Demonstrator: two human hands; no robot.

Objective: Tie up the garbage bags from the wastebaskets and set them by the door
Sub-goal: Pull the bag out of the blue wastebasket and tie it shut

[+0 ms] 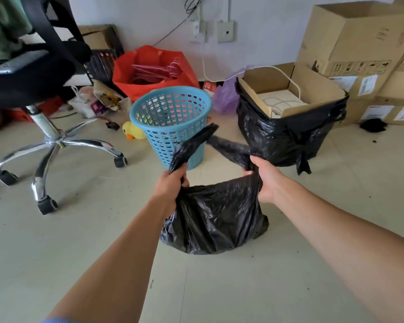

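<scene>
Floor — pale tile (gritty) — beneath wastebasket, office chair, garbage bag.

Bare pale floor tiles lie open on both sides of the black plastic garbage bag. Behind it, the blue perforated plastic wastebasket and the open cardboard box wrapped in black plastic stand apart; the bag's raised handles cross the gap between them. On the left the chrome star base of a black office chair sprawls, with a yellow rubber duck just beside the wastebasket. Stacked brown cardboard boxes close the right rear.
</scene>
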